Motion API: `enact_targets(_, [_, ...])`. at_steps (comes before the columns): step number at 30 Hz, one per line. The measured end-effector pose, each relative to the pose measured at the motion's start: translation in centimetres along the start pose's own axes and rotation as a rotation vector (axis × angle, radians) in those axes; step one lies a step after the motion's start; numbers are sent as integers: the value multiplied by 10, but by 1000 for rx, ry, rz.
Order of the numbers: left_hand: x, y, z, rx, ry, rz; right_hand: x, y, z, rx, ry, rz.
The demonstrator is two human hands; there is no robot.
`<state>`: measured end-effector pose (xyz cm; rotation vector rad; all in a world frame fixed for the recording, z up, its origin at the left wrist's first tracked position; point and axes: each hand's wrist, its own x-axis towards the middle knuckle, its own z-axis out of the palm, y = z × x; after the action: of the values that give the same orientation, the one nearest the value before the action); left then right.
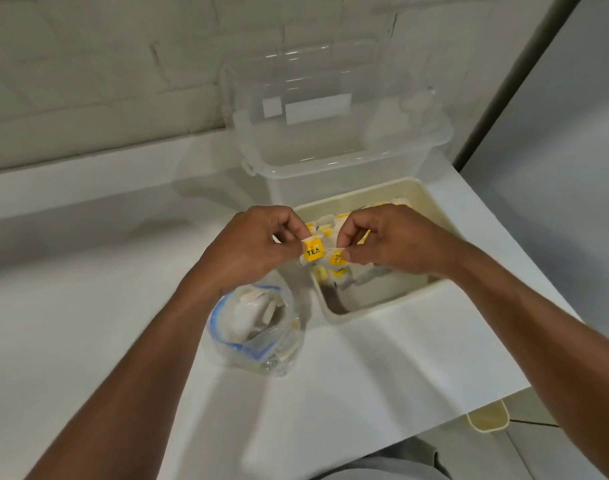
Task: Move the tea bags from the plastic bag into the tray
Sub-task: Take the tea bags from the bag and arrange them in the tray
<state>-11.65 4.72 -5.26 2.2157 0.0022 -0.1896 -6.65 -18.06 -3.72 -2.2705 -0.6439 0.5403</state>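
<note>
Head view, looking down on the white counter [88, 323]. Both hands are raised close together over the near-left part of the cream tray [382, 308]. Left hand [254, 247]: fingers curled, thumb and forefinger pinching a yellow tag [312, 251] printed "TEA". Right hand [396, 242]: fingers curled, thumb and forefinger pinching a second yellow tag [337, 259], its print too blurred to read. The two tags sit just beside each other; cannot tell whether their edges touch. White paper shows around the tags but is partly hidden by the fingers, so the bag bodies they belong to cannot be made out. The tray stands on the counter toward its right edge and holds a loose heap of tea bags [331, 230], white with yellow tags, mostly in the far half; the near end shows the tray floor. The plastic bag [261, 344], clear with a blue zip strip, lies on the counter just left of the tray's near corner, below the left wrist, with its mouth open upward. Further tea bags [247, 317], white, lie inside it. Behind the tray, at its far rim, stands a clear plastic container [331, 150] against the grey tiled wall [88, 64]. A small cream-and-yellow object [488, 419] shows below the counter's right edge; identity unclear.
</note>
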Motion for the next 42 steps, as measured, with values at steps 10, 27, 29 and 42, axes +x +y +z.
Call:
enact_targets(10, [65,52,56,170,-53,-17,11,62,-78,-140,-59,4])
enact_targets(27, [120,57,149,152,-310,-170,23,131,-102,-767,-246,-46])
enact_targets(29, [129,58,153,187,-304,-176,26,129,-105,-793,-282,-59])
enact_targets(42, [142,42,177,618,-55,-207,50,135,-75,-1211,-174,-283])
